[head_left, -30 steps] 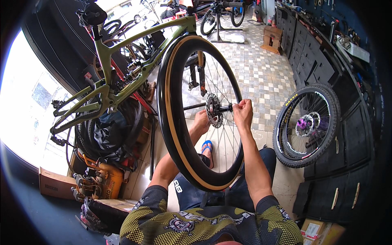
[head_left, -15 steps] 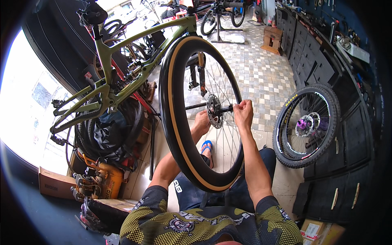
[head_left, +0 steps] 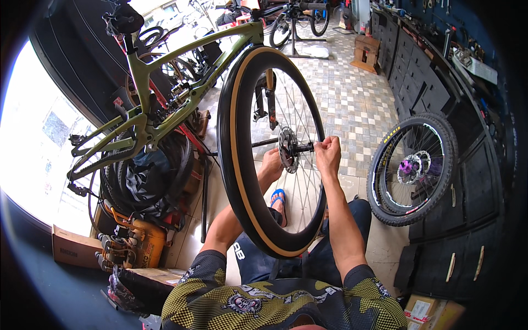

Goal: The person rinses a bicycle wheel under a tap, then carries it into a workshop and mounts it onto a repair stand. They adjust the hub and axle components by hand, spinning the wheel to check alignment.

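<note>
A bicycle wheel (head_left: 245,212) with a deep black rim and a tan-striped tyre stands upright in front of me, over my legs. A disc brake rotor (head_left: 287,149) sits on its black hub (head_left: 304,147). My right hand (head_left: 328,153) pinches the right end of the hub's axle, thumb and fingers together. On the other side, my left hand (head_left: 270,166) is closed at the hub beside the rotor; its fingertips are partly hidden. Just beyond the wheel is a green bike frame (head_left: 165,59) with a fork (head_left: 271,102), held up off the floor.
Two knobbly-tyred wheels (head_left: 379,190) lean against dark drawer cabinets (head_left: 410,77) on the right. A yellow-orange compressor (head_left: 144,242) and a cardboard box (head_left: 74,247) stand at lower left. Farther off are a wooden stool (head_left: 366,52) and a repair stand (head_left: 297,41) on the tiled floor.
The wheel has tipped very slightly, its top edge a little higher and its left side a touch farther right. Both hands keep their places at the hub.
</note>
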### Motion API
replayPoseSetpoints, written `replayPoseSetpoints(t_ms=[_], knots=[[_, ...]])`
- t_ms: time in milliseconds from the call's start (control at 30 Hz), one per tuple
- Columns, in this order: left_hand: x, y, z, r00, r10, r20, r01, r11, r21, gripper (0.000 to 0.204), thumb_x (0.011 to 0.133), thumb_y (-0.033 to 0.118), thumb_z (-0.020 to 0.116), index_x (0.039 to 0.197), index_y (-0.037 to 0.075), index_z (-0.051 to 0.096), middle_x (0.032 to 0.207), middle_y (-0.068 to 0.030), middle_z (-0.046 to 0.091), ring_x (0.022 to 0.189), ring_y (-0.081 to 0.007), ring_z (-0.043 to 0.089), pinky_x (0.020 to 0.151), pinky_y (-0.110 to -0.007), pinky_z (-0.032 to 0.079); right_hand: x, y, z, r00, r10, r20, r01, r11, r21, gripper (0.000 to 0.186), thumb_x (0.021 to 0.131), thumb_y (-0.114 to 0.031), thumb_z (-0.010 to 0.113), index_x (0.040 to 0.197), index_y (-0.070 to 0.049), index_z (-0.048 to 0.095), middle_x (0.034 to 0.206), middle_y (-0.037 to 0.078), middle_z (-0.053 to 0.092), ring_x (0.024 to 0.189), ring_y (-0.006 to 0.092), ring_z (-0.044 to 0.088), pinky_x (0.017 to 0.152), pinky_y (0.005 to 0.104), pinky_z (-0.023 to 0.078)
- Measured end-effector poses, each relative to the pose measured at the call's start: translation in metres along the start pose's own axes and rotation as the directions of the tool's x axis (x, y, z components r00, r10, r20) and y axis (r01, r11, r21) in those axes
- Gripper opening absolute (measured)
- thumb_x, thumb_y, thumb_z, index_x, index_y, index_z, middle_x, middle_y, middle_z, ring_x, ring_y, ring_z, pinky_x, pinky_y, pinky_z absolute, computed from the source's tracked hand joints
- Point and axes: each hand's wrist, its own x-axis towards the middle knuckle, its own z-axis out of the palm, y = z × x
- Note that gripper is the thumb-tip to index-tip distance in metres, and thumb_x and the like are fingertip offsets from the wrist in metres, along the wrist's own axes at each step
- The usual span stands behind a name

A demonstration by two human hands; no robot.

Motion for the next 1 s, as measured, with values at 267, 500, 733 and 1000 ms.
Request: replayPoseSetpoints(t_ms=[267,500,733,1000], knots=[[0.000,0.000,-0.001,0.999,-0.015,-0.051,0.014,1.000,-0.013,0.015,0.104,0.013,0.061,0.102,-0.002,0.063,0.091,-0.0078,0.066,0.079,-0.0185,0.066,0.074,-0.036,0.059,-0.003,0.003,0.002,1.000,-0.021,-0.003,0.021,1.000,0.022,0.026,0.088,-0.012,0.074,0.096,-0.004,0.051,0.075,0.010,0.061,0.068,0.0241,0.063,0.070,0.0389,0.051],[-0.006,-0.003,0.005,0.999,0.008,-0.050,-0.009,1.000,-0.027,0.019,0.103,0.020,0.065,0.105,0.001,0.062,0.088,-0.0050,0.066,0.077,-0.0153,0.065,0.067,-0.031,0.056,-0.005,0.008,0.000,1.000,-0.023,0.012,0.022,0.999,0.030,0.026,0.088,-0.011,0.074,0.096,-0.004,0.050,0.075,0.010,0.059,0.067,0.0231,0.060,0.069,0.0392,0.051],[-0.002,-0.004,-0.004,0.999,-0.013,-0.046,0.013,1.000,-0.011,0.020,0.103,0.019,0.065,0.107,-0.001,0.063,0.088,-0.0061,0.067,0.078,-0.0163,0.067,0.067,-0.032,0.058,-0.004,0.013,0.004,1.000,-0.013,0.023,0.012,0.997,0.075,0.026,0.091,-0.011,0.074,0.095,-0.003,0.049,0.076,0.010,0.059,0.067,0.0216,0.058,0.068,0.0383,0.051],[-0.008,0.000,0.007,0.997,0.010,-0.071,-0.011,1.000,-0.013,0.008,0.100,0.009,0.064,0.101,0.000,0.063,0.092,-0.0103,0.065,0.079,-0.0237,0.067,0.076,-0.044,0.061,-0.004,0.014,0.003,0.999,-0.029,0.022,0.028,0.996,0.080,0.025,0.090,-0.011,0.073,0.095,-0.003,0.049,0.077,0.011,0.060,0.069,0.0224,0.060,0.067,0.0388,0.051]])
